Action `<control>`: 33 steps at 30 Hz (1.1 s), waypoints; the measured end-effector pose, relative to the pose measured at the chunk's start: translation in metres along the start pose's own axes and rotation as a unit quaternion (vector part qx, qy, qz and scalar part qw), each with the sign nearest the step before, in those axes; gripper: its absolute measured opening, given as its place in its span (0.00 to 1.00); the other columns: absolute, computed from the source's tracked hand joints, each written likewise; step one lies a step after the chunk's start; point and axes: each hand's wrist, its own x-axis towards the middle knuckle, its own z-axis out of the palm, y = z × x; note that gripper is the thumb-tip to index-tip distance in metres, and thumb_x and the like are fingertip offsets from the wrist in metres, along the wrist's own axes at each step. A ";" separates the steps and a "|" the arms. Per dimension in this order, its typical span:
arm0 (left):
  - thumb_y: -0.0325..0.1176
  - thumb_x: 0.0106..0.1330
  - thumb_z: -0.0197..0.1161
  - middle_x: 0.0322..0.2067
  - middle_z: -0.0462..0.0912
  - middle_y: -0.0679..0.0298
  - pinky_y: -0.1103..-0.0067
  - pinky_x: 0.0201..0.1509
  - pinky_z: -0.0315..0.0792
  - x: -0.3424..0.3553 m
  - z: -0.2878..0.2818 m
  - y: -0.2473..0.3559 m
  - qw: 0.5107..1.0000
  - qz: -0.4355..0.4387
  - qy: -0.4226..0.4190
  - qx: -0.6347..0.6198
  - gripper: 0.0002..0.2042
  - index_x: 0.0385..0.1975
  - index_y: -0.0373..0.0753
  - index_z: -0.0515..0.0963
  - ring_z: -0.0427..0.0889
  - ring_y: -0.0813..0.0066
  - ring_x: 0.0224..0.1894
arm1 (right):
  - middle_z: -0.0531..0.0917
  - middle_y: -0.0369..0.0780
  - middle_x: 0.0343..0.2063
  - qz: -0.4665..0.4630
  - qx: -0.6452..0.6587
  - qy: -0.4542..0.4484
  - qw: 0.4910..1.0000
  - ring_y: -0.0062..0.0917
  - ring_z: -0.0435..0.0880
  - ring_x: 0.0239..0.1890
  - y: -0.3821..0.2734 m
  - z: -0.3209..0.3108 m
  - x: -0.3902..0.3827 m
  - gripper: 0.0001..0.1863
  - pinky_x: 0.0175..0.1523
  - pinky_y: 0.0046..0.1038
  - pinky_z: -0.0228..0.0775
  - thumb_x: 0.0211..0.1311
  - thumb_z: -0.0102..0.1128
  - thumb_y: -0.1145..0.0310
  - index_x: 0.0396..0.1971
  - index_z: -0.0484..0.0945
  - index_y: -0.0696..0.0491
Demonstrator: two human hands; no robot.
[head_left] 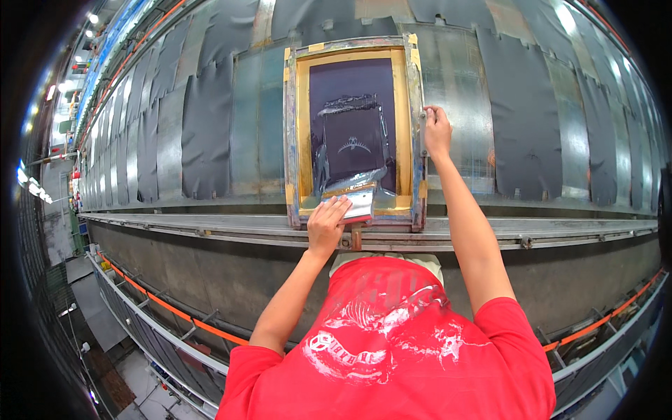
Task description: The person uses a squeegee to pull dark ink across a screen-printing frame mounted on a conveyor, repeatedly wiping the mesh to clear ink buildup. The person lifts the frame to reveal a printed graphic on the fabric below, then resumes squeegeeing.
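A screen printing frame (pixel 414 168) with yellow tape along its inner border lies on the long table in front of me. Its dark mesh (pixel 352 80) carries a small light crest-like design, with streaks of glossy ink around it. My left hand (pixel 329 220) is closed on a squeegee (pixel 360 205) with a pale silver body and a red edge, which rests at the near end of the mesh beside smeared clear-looking ink. Higher up, my right hand (pixel 438 129) has its curled fingers on the frame's right side rail.
Dark fabric pieces (pixel 521 112) and bare shiny plates (pixel 458 91) alternate along the table on both sides. A metal rail (pixel 245 231) runs along the near edge. Orange strips (pixel 203 325) follow a lower rail nearer me.
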 end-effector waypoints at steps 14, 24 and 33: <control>0.25 0.56 0.60 0.41 0.86 0.58 0.65 0.49 0.78 0.219 -0.021 -0.064 0.993 -0.064 -0.097 -0.032 0.15 0.42 0.47 0.86 0.84 0.54 0.45 | 0.83 0.49 0.27 0.010 -0.043 -0.012 0.999 0.42 0.83 0.34 0.001 0.001 0.000 0.13 0.43 0.38 0.71 0.72 0.50 0.62 0.43 0.81 0.52; 0.21 0.54 0.59 0.43 0.87 0.69 0.69 0.47 0.71 0.081 0.035 -0.039 0.995 0.078 0.042 0.046 0.18 0.42 0.49 0.83 0.84 0.71 0.46 | 0.85 0.48 0.33 0.013 -0.027 0.003 1.000 0.42 0.83 0.38 0.002 -0.003 0.002 0.12 0.47 0.36 0.72 0.72 0.48 0.65 0.43 0.80 0.53; 0.25 0.57 0.58 0.37 0.87 0.63 0.65 0.46 0.78 0.225 0.002 -0.062 0.999 -0.050 0.007 0.014 0.13 0.37 0.49 0.87 0.86 0.58 0.41 | 0.85 0.51 0.34 0.003 -0.044 -0.018 0.999 0.46 0.84 0.40 -0.007 0.003 -0.003 0.12 0.47 0.40 0.72 0.71 0.50 0.65 0.43 0.80 0.53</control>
